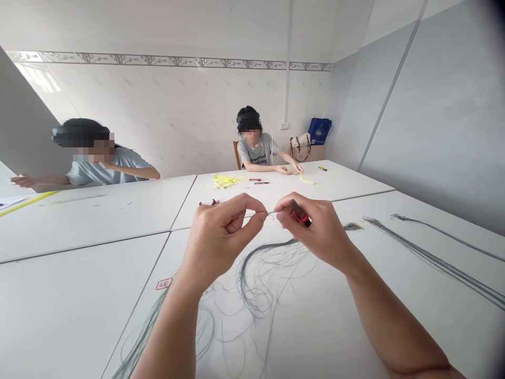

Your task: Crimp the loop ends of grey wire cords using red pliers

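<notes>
While both hands hover over the worktop (79, 295), head view: left hand (221, 231) grip pinched on the thin grey strand (269, 215), right hand (315, 231) grip pinched on its other side, red tool (300, 213) tucked under the fingers. My read: short span, light tension, clear of the loose bundle (260, 279) below.

Above the near table (79, 295), left hand (221, 231) and right hand (315, 231) meeting at a thread (270, 215), tangle of threads (260, 273) lying beneath them, thread bundles (434, 260) lying to the right, one person (258, 150) sitting far behind, another person (102, 163) sitting far left.
</notes>
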Demonstrator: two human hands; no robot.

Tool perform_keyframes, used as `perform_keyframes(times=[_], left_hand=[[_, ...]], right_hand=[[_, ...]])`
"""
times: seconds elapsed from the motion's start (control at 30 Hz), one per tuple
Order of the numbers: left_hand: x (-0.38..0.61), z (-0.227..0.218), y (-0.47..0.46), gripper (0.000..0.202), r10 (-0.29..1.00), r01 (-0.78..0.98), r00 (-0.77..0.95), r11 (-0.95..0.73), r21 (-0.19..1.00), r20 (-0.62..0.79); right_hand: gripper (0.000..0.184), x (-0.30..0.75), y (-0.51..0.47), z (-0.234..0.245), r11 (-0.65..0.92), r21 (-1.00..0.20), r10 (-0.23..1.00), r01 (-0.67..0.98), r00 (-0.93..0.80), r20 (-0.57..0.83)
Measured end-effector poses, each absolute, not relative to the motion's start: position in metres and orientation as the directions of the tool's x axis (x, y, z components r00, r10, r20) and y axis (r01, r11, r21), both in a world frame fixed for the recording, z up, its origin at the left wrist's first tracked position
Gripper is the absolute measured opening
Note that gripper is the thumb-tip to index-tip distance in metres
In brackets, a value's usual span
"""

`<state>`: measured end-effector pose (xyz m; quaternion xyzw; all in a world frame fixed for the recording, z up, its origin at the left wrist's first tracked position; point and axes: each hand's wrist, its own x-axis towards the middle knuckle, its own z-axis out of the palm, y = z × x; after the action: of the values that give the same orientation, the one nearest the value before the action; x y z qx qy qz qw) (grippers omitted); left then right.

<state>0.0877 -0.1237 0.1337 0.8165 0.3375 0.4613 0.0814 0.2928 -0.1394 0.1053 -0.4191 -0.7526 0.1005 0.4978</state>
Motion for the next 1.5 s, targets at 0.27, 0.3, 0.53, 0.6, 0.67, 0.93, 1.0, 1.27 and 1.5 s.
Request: perform_keyframes(times=[0.27,0.3,0.53,0.6,0.67,0.93,1.0,1.27,1.5], left_hand=[[0.095,0.132,-0.123,0.013,0.554,0.409,0.32,-0.813,0.415,0.769],[0.096,0.132,-0.123,0.014,0.539,0.403,0.326,-0.822,0.402,0.777],[0.098,0.132,-0.126,0.013,0.532,0.424,0.359,-0.825,0.374,0.767],[0.098,0.133,-0.126,0.012,0.537,0.433,0.372,-0.822,0.37,0.757],[0.097,0.133,-0.127,0.012,0.542,0.443,0.387,-0.819,0.365,0.746],[0.096,0.131,-0.124,0.013,0.501,0.467,0.419,-0.834,0.294,0.757],[0.096,0.13,-0.124,0.012,0.498,0.471,0.416,-0.834,0.288,0.761],[0.098,0.129,-0.125,0.011,0.522,0.5,0.411,-0.815,0.294,0.748],[0.091,0.136,-0.116,0.019,0.607,0.447,0.373,-0.78,0.438,0.702]], right_hand=[[0.019,0.278,-0.143,0.102,0.555,-0.832,0.822,-0.022,-0.14,0.552],[0.019,0.277,-0.143,0.102,0.544,-0.838,0.828,-0.046,-0.132,0.545],[0.017,0.277,-0.144,0.104,0.565,-0.825,0.819,0.0,-0.122,0.56],[0.017,0.277,-0.144,0.104,0.574,-0.819,0.813,0.019,-0.134,0.567],[0.017,0.278,-0.144,0.105,0.579,-0.814,0.81,0.031,-0.138,0.571],[0.016,0.28,-0.143,0.104,0.583,-0.809,0.809,0.079,-0.148,0.569],[0.017,0.28,-0.143,0.104,0.584,-0.807,0.809,0.09,-0.153,0.568],[0.019,0.282,-0.142,0.104,0.58,-0.808,0.81,0.104,-0.177,0.559],[0.021,0.312,-0.127,0.109,0.561,-0.788,0.825,0.254,-0.094,0.557]])
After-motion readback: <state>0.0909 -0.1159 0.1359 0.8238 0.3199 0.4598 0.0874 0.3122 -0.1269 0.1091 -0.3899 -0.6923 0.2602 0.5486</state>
